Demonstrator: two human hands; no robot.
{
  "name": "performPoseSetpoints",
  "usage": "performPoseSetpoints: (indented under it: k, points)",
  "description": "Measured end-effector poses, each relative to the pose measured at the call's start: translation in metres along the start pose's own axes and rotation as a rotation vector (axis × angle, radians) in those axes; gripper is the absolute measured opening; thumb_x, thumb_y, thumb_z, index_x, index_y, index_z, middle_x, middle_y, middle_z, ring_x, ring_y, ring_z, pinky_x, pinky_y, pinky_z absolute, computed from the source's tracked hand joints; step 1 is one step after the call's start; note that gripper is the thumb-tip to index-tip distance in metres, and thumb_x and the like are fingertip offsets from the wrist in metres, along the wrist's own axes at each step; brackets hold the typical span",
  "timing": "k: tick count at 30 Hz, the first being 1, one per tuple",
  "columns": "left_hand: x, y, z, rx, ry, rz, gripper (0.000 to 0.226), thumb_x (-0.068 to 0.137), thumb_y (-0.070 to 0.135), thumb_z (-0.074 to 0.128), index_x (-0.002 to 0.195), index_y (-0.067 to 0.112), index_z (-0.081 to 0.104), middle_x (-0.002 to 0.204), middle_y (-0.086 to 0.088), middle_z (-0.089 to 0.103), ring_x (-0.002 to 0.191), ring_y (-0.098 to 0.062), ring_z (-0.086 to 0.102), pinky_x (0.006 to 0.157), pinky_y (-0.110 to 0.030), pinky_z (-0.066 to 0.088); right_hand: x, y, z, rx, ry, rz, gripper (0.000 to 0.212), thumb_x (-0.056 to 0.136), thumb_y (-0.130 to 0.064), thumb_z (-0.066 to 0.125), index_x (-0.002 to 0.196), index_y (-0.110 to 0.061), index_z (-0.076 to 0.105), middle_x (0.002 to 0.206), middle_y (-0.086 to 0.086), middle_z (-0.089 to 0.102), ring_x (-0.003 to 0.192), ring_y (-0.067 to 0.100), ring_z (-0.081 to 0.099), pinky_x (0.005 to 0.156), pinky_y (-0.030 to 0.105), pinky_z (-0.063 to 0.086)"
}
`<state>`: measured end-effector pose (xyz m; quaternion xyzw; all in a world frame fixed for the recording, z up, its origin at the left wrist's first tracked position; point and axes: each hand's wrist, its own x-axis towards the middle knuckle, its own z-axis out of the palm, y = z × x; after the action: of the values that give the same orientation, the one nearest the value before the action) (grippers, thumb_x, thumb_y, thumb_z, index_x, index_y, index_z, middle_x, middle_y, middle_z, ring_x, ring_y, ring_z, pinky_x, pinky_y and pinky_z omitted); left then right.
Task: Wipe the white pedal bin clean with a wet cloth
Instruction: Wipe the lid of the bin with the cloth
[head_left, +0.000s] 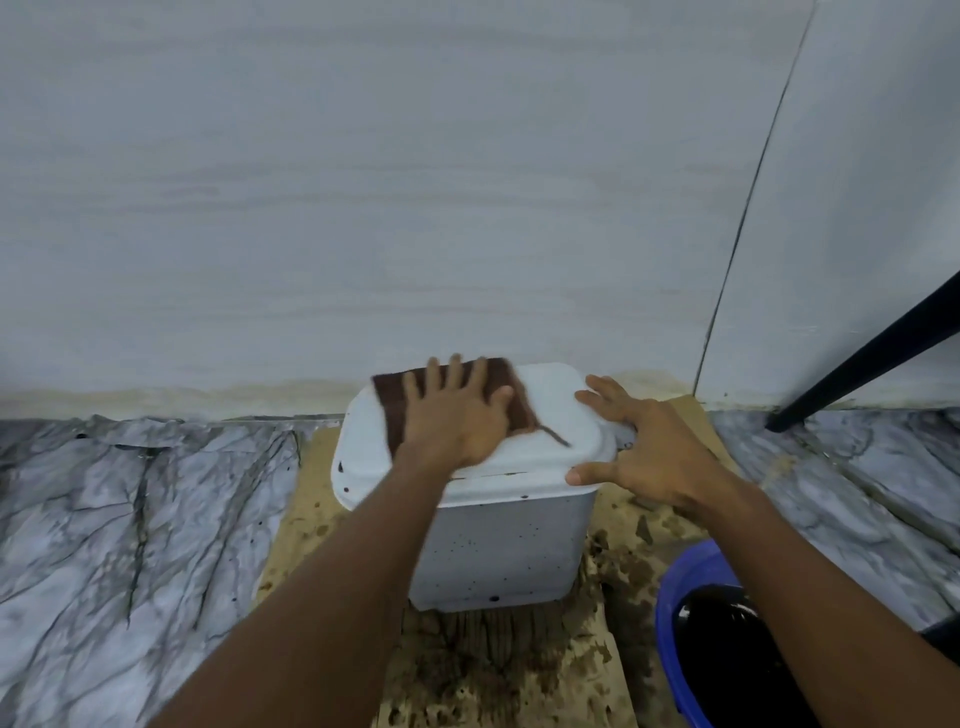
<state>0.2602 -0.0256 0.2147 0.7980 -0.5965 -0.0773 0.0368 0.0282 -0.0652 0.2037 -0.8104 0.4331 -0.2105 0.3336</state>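
Observation:
A white pedal bin (498, 551) stands on a sheet of cardboard against the wall, its lid down and its front speckled with dark spots. A brown cloth (519, 402) lies spread on the lid. My left hand (457, 415) presses flat on the cloth with fingers spread. My right hand (644, 447) grips the lid's right edge, thumb at the front rim, fingers over the top. The pedal is hidden.
A stained cardboard sheet (519, 665) lies under the bin on a grey marbled floor (130, 519). A blue bucket (680, 623) of dark water sits at the lower right. A black slanted leg (862, 358) rises at the right. The pale wall (415, 208) is directly behind.

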Motion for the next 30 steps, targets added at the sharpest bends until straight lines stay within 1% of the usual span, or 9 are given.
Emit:
performPoseSetpoints:
  k: [3,7,9,12,14,16,23,27,30]
  points:
    - [-0.022,0.029,0.008,-0.008,-0.009,0.189,0.064,0.105,0.057,0.01,0.162,0.03,-0.001,0.171,0.0,-0.007,0.156,-0.025,-0.014,0.125,-0.051,-0.008,0.0,0.001,0.002,0.017,0.013,-0.025,0.104,0.058,-0.044,0.094,0.149,-0.033,0.045,0.161,-0.021,0.026,0.15,0.001,0.018,0.124,0.035,0.021]
    - [-0.058,-0.003,0.013,-0.025,0.036,0.314,0.063,0.104,0.061,0.011,0.161,0.037,0.001,0.169,0.008,-0.007,0.155,-0.014,-0.014,0.126,-0.042,-0.009,-0.001,0.001,0.002,0.011,0.022,-0.024,0.105,0.055,-0.048,0.094,0.148,-0.034,0.046,0.16,-0.022,0.027,0.15,0.0,0.019,0.124,0.039,0.023]
    - [-0.062,-0.036,0.01,-0.017,0.041,0.268,0.065,0.102,0.065,0.01,0.161,0.04,0.001,0.169,0.01,-0.008,0.155,-0.012,-0.013,0.126,-0.038,-0.01,-0.002,0.0,0.001,0.014,0.006,-0.018,0.106,0.055,-0.049,0.093,0.148,-0.033,0.045,0.157,-0.027,0.025,0.149,-0.001,0.019,0.124,0.037,0.023]
    - [-0.044,-0.077,0.001,0.02,0.035,0.083,0.07,0.099,0.067,0.007,0.161,0.036,0.001,0.17,0.004,-0.005,0.157,-0.018,-0.007,0.127,-0.043,-0.004,-0.002,-0.001,0.001,0.044,-0.017,-0.02,0.104,0.058,-0.047,0.092,0.149,-0.034,0.043,0.151,-0.033,0.022,0.148,-0.004,0.017,0.125,0.035,0.022]
    - [-0.025,-0.083,-0.004,-0.008,0.003,-0.027,0.069,0.101,0.065,0.011,0.162,0.034,0.0,0.171,0.0,-0.004,0.157,-0.024,-0.007,0.126,-0.048,-0.001,-0.002,-0.001,0.002,0.053,-0.013,-0.013,0.102,0.061,-0.043,0.093,0.149,-0.033,0.043,0.149,-0.033,0.023,0.148,-0.004,0.017,0.124,0.032,0.021]
    - [-0.007,-0.065,-0.004,-0.004,-0.007,-0.044,0.068,0.102,0.063,0.012,0.162,0.033,0.0,0.171,-0.002,-0.004,0.157,-0.027,-0.008,0.125,-0.052,-0.003,-0.002,-0.001,0.0,0.051,-0.008,-0.007,0.102,0.062,-0.04,0.093,0.15,-0.032,0.043,0.149,-0.032,0.023,0.147,-0.004,0.018,0.123,0.03,0.021]
    - [-0.016,0.03,0.011,-0.002,-0.008,0.256,0.065,0.104,0.06,0.01,0.162,0.033,-0.001,0.17,0.002,-0.007,0.156,-0.023,-0.014,0.126,-0.049,-0.008,-0.002,0.002,-0.001,0.019,-0.003,-0.04,0.102,0.061,-0.041,0.093,0.15,-0.03,0.044,0.162,-0.019,0.025,0.151,0.0,0.016,0.12,0.027,0.021]
    - [-0.046,-0.004,0.014,0.011,0.063,0.377,0.062,0.103,0.061,0.008,0.16,0.04,0.0,0.169,0.01,-0.005,0.155,-0.011,-0.012,0.127,-0.038,-0.007,-0.002,-0.001,-0.002,0.003,-0.004,-0.045,0.102,0.061,-0.043,0.094,0.15,-0.031,0.044,0.162,-0.02,0.026,0.15,-0.002,0.015,0.119,0.025,0.019]
    - [-0.057,-0.045,0.01,0.014,0.108,0.365,0.064,0.1,0.067,0.004,0.159,0.042,0.003,0.169,0.011,-0.002,0.155,-0.007,-0.01,0.125,-0.034,-0.009,-0.003,-0.002,-0.004,-0.012,-0.033,-0.025,0.109,0.056,-0.044,0.096,0.151,-0.033,0.043,0.162,-0.022,0.024,0.149,-0.004,0.015,0.125,0.033,0.019]
